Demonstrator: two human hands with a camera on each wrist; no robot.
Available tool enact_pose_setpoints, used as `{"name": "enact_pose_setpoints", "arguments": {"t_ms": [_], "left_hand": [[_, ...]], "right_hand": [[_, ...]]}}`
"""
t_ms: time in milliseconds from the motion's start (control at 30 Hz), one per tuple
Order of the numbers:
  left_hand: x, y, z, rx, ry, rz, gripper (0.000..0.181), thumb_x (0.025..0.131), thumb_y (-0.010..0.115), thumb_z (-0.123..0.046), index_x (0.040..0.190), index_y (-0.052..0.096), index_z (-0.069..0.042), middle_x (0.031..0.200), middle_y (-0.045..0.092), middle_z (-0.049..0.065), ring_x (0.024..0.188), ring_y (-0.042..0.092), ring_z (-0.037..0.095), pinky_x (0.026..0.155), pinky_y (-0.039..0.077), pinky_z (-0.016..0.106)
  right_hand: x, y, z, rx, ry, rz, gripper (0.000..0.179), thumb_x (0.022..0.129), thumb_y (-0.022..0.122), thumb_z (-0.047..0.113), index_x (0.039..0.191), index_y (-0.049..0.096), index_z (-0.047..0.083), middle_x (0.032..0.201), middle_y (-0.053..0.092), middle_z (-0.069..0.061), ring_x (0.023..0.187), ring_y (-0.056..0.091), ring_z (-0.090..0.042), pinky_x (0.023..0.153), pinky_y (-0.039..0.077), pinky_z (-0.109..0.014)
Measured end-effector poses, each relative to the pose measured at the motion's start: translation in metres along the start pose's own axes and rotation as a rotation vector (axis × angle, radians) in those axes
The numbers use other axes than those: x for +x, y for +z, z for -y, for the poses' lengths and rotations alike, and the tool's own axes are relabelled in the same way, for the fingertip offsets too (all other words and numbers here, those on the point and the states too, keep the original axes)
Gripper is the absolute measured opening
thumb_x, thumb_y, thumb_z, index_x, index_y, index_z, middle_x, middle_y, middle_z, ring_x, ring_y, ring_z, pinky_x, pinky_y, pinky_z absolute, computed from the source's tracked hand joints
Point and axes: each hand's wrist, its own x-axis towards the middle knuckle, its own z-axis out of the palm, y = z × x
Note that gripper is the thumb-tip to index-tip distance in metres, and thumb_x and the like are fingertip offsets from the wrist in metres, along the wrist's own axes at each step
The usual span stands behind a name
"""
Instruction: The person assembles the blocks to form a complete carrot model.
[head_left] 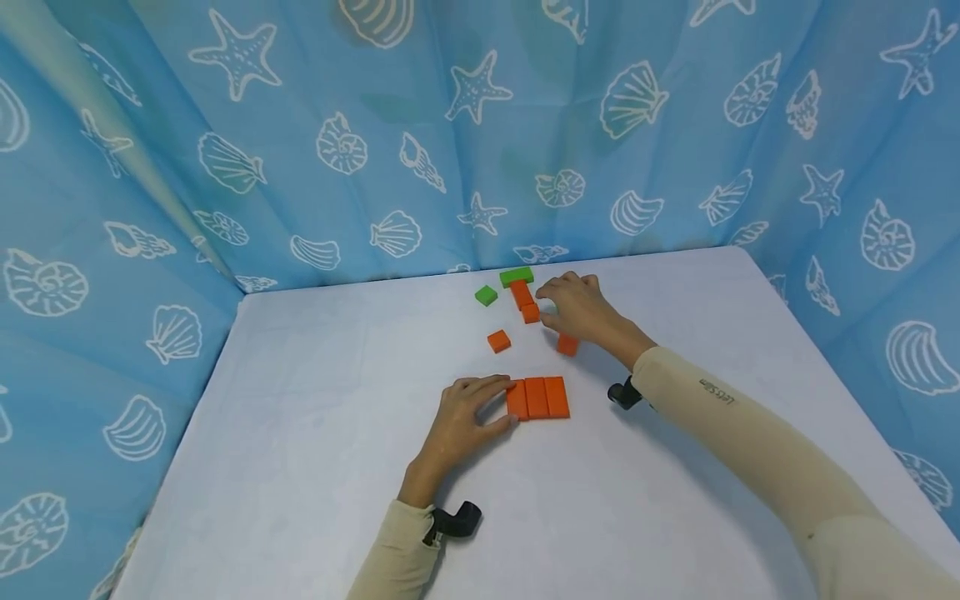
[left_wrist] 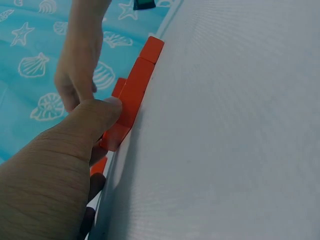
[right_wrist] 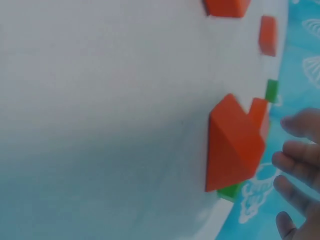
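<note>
Orange blocks (head_left: 537, 398) lie side by side in a short row on the white table. My left hand (head_left: 459, 423) pinches the left end of this row, thumb at the near edge and fingertips at the far edge. The left wrist view shows the thumb against an orange block (left_wrist: 131, 102). Farther back, my right hand (head_left: 576, 307) hovers with its fingers bent loosely and apart, and nothing shows between them in the right wrist view. Close under it is an orange triangular block (right_wrist: 232, 147), partly covered by the hand in the head view (head_left: 567, 345).
Near the table's back edge lie a long green block (head_left: 517, 277), a small green block (head_left: 486, 296) and an orange block (head_left: 521, 294) with a smaller orange piece (head_left: 531, 313) at its end. Another orange block (head_left: 498, 341) lies apart. A blue curtain (head_left: 480, 150) hangs behind the table (head_left: 315, 433).
</note>
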Motion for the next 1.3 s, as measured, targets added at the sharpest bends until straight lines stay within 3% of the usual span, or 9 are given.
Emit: {"name": "enact_pose_setpoints", "arguments": {"t_ms": [167, 333, 433, 767, 1000, 1300], "left_hand": [[-0.001, 0.005, -0.002, 0.0, 0.012, 0.003, 0.049, 0.091, 0.072, -0.038, 0.137, 0.063, -0.023, 0.141, 0.057, -0.007, 0.124, 0.05, 0.022, 0.101, 0.037, 0.047], [0.002, 0.002, -0.005, 0.022, 0.014, 0.005, 0.048, 0.092, 0.072, -0.038, 0.137, 0.063, -0.023, 0.141, 0.057, -0.008, 0.124, 0.05, 0.021, 0.102, 0.037, 0.047], [0.003, 0.001, -0.005, 0.027, 0.015, 0.0, 0.048, 0.092, 0.072, -0.038, 0.137, 0.063, -0.024, 0.14, 0.058, -0.008, 0.124, 0.05, 0.021, 0.102, 0.037, 0.047], [0.003, 0.0, -0.003, 0.041, -0.003, 0.022, 0.049, 0.093, 0.071, -0.039, 0.138, 0.061, -0.024, 0.142, 0.056, -0.008, 0.124, 0.049, 0.021, 0.102, 0.037, 0.046], [0.002, -0.005, -0.001, 0.033, -0.011, 0.012, 0.05, 0.092, 0.072, -0.039, 0.138, 0.062, -0.024, 0.142, 0.057, -0.007, 0.123, 0.049, 0.021, 0.1, 0.037, 0.046], [-0.001, -0.002, 0.001, 0.027, -0.001, 0.008, 0.05, 0.092, 0.071, -0.04, 0.139, 0.061, -0.023, 0.143, 0.056, -0.007, 0.123, 0.048, 0.021, 0.101, 0.037, 0.046]], "right_hand": [[0.001, 0.008, -0.002, -0.036, -0.017, 0.051, 0.038, 0.095, 0.07, 0.027, 0.129, 0.068, 0.011, 0.138, 0.059, -0.011, 0.13, 0.041, -0.035, 0.101, 0.027, -0.059], [0.001, 0.015, -0.002, -0.062, -0.046, 0.012, 0.011, 0.092, 0.074, 0.024, 0.099, 0.073, 0.015, 0.131, 0.062, -0.008, 0.129, 0.042, -0.032, 0.101, 0.028, -0.058], [0.002, 0.015, -0.002, -0.052, -0.048, 0.003, 0.008, 0.091, 0.076, 0.021, 0.091, 0.069, 0.016, 0.122, 0.067, -0.007, 0.126, 0.044, -0.031, 0.102, 0.027, -0.058], [-0.021, 0.002, 0.006, 0.051, -0.104, -0.044, 0.014, 0.088, 0.078, 0.022, 0.1, 0.074, 0.015, 0.115, 0.07, -0.005, 0.121, 0.046, -0.029, 0.099, 0.025, -0.058], [-0.052, -0.004, 0.02, 0.099, -0.206, -0.117, 0.013, 0.086, 0.079, 0.021, 0.097, 0.073, 0.017, 0.103, 0.07, 0.001, 0.115, 0.049, -0.027, 0.097, 0.028, -0.057], [-0.091, -0.005, 0.037, 0.121, -0.282, -0.153, 0.018, 0.084, 0.082, 0.02, 0.1, 0.073, 0.018, 0.103, 0.07, 0.005, 0.114, 0.05, -0.022, 0.099, 0.029, -0.053]]}}
